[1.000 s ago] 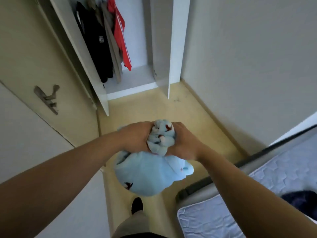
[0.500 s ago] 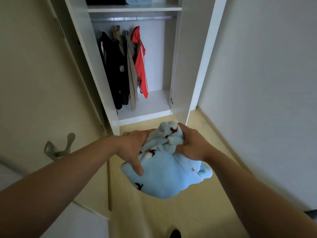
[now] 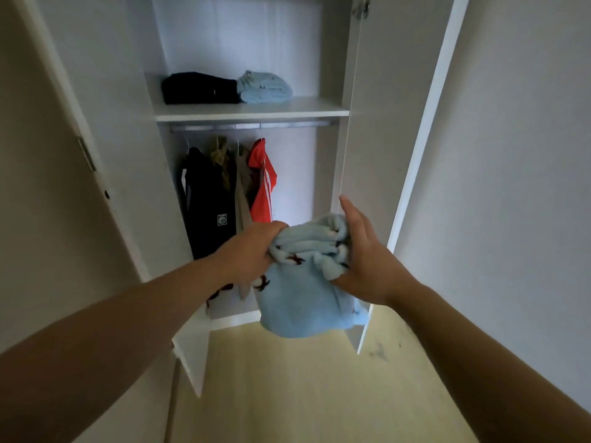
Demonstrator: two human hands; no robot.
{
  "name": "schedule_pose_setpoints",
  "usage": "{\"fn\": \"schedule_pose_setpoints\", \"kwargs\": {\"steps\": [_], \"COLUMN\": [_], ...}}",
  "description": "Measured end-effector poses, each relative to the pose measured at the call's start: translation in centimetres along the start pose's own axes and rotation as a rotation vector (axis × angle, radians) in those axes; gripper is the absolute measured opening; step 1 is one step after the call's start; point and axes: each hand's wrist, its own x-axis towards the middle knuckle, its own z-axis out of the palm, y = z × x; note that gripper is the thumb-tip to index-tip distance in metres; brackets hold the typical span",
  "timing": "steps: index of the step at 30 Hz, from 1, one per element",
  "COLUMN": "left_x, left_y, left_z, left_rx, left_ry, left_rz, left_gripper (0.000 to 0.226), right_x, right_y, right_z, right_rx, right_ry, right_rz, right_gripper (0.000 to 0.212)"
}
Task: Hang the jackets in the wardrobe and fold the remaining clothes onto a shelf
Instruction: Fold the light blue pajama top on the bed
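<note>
I hold a rolled light-blue garment [image 3: 307, 302] with small red marks in front of the open wardrobe. My left hand [image 3: 252, 251] grips its left end with curled fingers. My right hand [image 3: 367, 260] presses flat against its right end, fingers straight and pointing up. Its lower part hangs loose below my hands. The upper shelf [image 3: 256, 111] carries a folded black garment [image 3: 198, 89] and a folded light-blue garment [image 3: 265, 87]. On the rail [image 3: 249, 126] below hang a black jacket [image 3: 208, 199], a beige jacket [image 3: 241, 193] and a red jacket [image 3: 262, 180].
The wardrobe's right door [image 3: 383, 123] stands open just beyond my right hand, and the left door [image 3: 105, 155] stands open at the left. A grey wall [image 3: 511, 187] runs along the right. Pale wooden floor [image 3: 303, 394] lies in front of the wardrobe.
I have come closer to the wardrobe and the view has tilted up, bringing the upper shelf into sight. My hands lifted the blue garment, and my right hand's fingers straightened against it.
</note>
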Motion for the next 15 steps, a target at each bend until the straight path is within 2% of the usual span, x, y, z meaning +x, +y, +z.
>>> {"fn": "schedule_pose_setpoints", "kwargs": {"steps": [2, 8, 12, 15], "left_x": [5.4, 19.4, 28.3, 34.7], "left_y": [-1.1, -4.6, -8.1, -10.8], "left_z": [-2.8, -10.8, -15.6, -19.2], "left_rx": [0.119, 0.468, 0.464, 0.512], "left_ry": [0.07, 0.285, 0.36, 0.443], "left_rz": [0.038, 0.014, 0.079, 0.133], "left_gripper": [0.038, 0.07, 0.063, 0.063], "right_x": [5.7, 23.6, 34.7, 42.1], "right_y": [1.4, 5.6, 8.5, 10.5], "right_z": [-1.3, -6.1, -9.0, -10.3], "right_rx": [-0.124, -0.297, -0.373, -0.38], "right_ry": [0.049, 0.111, 0.171, 0.266], "right_rz": [-0.078, -0.061, -0.143, -0.161], "right_gripper": [0.106, 0.086, 0.057, 0.049]}}
